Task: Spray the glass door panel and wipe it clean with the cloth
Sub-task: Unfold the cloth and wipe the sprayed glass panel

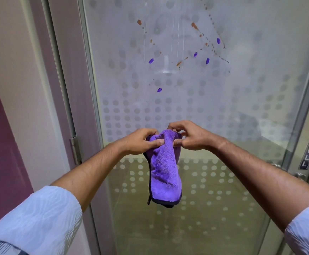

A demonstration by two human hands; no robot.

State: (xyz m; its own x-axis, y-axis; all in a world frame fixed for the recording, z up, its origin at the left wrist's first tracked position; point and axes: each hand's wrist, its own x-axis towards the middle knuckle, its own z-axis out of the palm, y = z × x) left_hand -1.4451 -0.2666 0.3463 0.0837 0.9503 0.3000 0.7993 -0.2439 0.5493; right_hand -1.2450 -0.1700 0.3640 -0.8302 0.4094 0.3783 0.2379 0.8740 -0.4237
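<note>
Together, left hand (140, 141) and right hand (190, 136) around purple cloth (163, 168).

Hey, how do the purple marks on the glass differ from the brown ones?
The purple marks are a few separate, compact oval blobs; the brown marks are many, running in dotted trails and streaks. One purple blob sits lower than any sizeable brown splatter, while brown reaches nearer the top. Both lie on the glass door panel, above the cloth, unwiped.
</note>
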